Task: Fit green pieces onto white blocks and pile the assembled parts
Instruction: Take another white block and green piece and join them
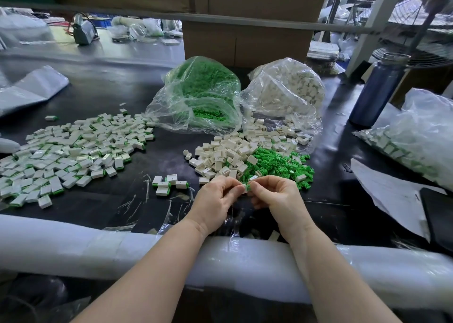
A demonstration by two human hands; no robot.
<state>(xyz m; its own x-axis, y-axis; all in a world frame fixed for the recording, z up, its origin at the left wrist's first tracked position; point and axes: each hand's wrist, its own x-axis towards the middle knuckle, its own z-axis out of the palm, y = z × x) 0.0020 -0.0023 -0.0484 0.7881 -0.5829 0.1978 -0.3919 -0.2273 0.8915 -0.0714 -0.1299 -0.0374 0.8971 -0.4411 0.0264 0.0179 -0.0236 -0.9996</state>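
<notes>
Hands meet just in front of the loose stock: the left hand [217,197] and the right hand [274,195] pinch between their fingertips a small green plastic piece [248,187] against what looks like a white block, mostly hidden. Much is done, judging by the wide spread of assembled white-and-green parts [73,148] on the black table [122,97]. Plenty remains: a heap of loose white plastic blocks [225,156], loose green pieces [279,165], and two clear bags, green [198,89] and white [286,89], nearly full.
</notes>
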